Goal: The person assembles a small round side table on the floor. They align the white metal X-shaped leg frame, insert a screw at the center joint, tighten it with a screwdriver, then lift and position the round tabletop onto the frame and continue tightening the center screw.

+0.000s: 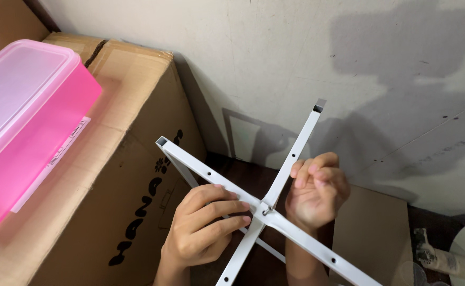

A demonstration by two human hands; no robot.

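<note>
At frame joint (267, 208): left hand (203, 228) grips (right hand (317, 193) beside).

The left hand (203, 225) and right hand (317, 193) work in a narrow corner. A tall cardboard box (110, 212) walls off the left, a pink lidded container (26, 122) on top of it. The wall (296, 53) shuts off the back. The crossed white metal bars (264, 206) span the gap between them. A flat cardboard sheet (373, 233) leans low on the right; open room lies above the bars
</note>
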